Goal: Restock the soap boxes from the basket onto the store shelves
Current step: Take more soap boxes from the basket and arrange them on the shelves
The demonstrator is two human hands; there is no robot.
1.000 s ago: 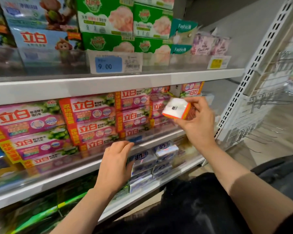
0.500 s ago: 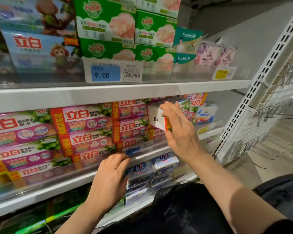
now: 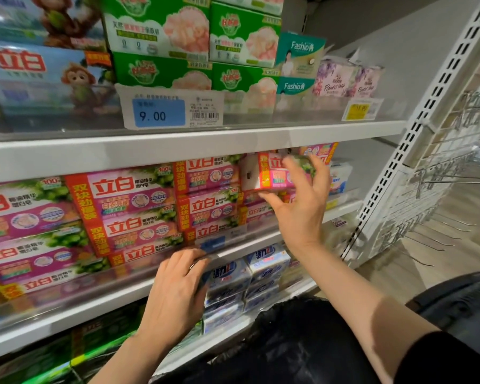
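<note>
A pink soap box [image 3: 272,173] is gripped between thumb and curled fingers of the right hand [image 3: 302,200], atop the stacked boxes [image 3: 205,200]; the left hand [image 3: 175,289] is laid flat-fingered on the shelf edge [image 3: 241,246]

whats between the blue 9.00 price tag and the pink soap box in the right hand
In the head view, the white shelf edge runs between the price tag and the pink soap box that the right hand grips.

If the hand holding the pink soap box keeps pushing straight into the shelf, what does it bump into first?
Probably the stacked pink soap boxes just under and behind it. The right hand holds the pink soap box at the top of that stack; how much room lies behind is unclear.
</note>
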